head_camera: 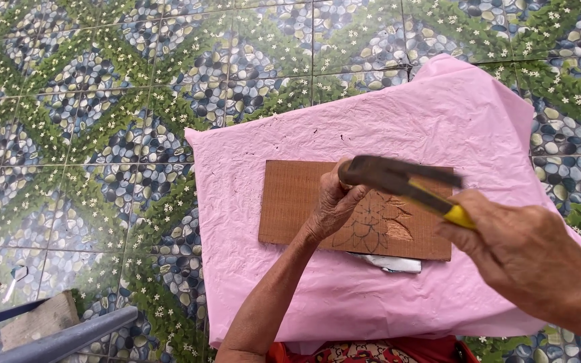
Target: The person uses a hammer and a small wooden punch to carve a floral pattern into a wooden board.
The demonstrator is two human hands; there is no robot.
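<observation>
Head view: the right hand (pixel 526 259) grips a hammer (pixel 398 178) by its yellow handle, head raised over the left hand (pixel 336 202). The left hand's fingers curl closed on the wooden board (pixel 297 202), just beside the carved flower (pixel 381 225); whether they pinch a tool is hidden. Below the fingers, a pink sheet (pixel 384 114) lies under the board, and a grey metal piece (pixel 391 263) pokes out at the board's near edge.
</observation>
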